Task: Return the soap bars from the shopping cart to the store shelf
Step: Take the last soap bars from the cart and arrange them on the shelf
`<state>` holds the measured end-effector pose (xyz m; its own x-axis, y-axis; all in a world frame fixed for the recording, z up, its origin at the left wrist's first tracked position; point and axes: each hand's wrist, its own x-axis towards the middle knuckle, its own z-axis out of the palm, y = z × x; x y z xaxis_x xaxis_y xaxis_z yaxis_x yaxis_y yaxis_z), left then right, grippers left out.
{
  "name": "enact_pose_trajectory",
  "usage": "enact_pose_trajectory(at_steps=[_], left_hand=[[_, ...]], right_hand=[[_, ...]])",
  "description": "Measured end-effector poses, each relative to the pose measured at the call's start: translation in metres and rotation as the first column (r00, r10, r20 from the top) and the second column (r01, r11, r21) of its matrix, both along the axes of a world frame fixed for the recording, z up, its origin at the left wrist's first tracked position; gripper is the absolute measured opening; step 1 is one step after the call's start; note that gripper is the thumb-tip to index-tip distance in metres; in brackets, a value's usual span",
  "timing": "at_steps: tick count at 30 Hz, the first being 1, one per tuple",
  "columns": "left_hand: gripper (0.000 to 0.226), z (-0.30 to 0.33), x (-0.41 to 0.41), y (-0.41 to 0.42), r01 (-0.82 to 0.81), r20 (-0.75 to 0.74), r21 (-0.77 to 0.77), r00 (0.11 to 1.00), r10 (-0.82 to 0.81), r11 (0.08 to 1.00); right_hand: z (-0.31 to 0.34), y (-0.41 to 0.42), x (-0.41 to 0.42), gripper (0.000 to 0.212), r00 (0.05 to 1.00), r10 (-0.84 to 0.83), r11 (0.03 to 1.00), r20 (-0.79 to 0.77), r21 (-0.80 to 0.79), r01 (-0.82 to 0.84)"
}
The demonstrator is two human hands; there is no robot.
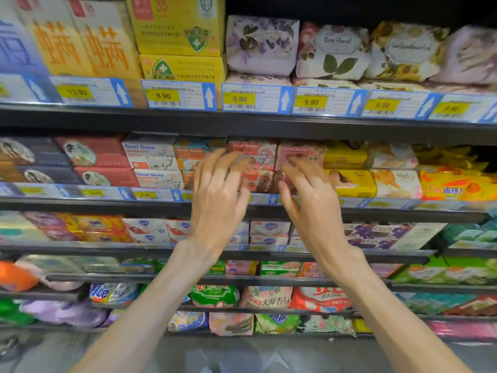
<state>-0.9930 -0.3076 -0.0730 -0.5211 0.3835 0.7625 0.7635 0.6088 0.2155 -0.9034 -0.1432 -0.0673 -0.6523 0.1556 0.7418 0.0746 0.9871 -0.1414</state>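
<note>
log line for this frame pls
phase: shelving | left hand: open, at red Goat Soap boxes | right hand: open, fingertips on pink Goat Soap box

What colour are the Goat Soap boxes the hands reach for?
Pinkish red boxes, clearest in the head view.

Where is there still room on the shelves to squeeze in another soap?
The goat soap shelf is packed box against box under both hands, left hand and right hand. The only visible gap is the dark space above the purple floral soap packs on the top shelf.
</note>
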Motion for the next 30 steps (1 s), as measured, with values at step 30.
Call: enact_pose_trajectory(at_steps=[30], left_hand=[[0.034, 0.05, -0.057, 0.008, -0.115, 0.337, -0.367, 0.908, 0.247, 0.923]], right_hand=[[0.032, 0.01, -0.065, 0.038, 0.957, -0.176, 0.983, 0.232, -0.002, 0.182]])
